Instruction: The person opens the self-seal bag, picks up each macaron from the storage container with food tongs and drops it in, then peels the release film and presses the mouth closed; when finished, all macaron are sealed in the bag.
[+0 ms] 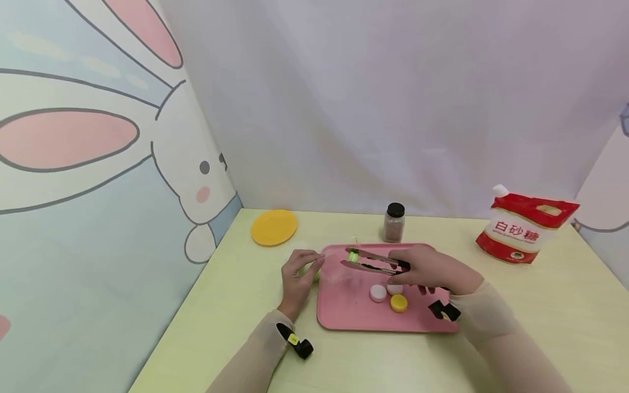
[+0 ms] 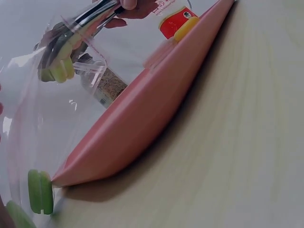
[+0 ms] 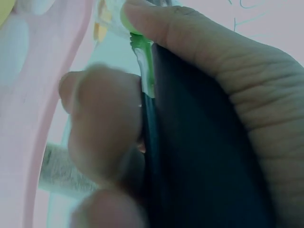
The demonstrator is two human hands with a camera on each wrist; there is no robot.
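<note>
"Pale sleeves (image 1: 496, 322) lie nearest the camera at the bottom edge, with a black strap (image 1: 303, 349) at each wrist."

"What is biggest beyond them?"

"First the pale wall (image 1: 368, 98), next the light yellow tabletop (image 1: 383, 360), and on that the pink tray (image 1: 344, 316). A red and white sugar pouch (image 1: 526, 229) stands well to the tray's right, farther back."

"And the hands?"

"The left hand (image 1: 301, 275) is at the tray's left edge, its grip together — thumb and fingers pinch a clear bag (image 2: 31, 128). Over the tray's right half, the right hand (image 1: 434, 267) has its grip clamped on the tongs (image 1: 372, 255), fingers round the black handles, tips towards the bag."

"Which things are smaller?"

"A yellow plate (image 1: 274, 227) lies at the far left, and a black-lidded jar (image 1: 395, 225) stands just beyond the tray's far edge."

"Smallest of all?"

"Macarons. One green macaron (image 1: 353, 256) sits between the tongs' tips; the left wrist view shows it through clear film. Two more green macarons (image 2: 40, 191) appear low in the bag, beside the tray's corner. On the tray, a yellow macaron (image 1: 398, 303) lies by two pale pink macarons (image 1: 378, 293) — whether they touch, I can't tell."
</note>
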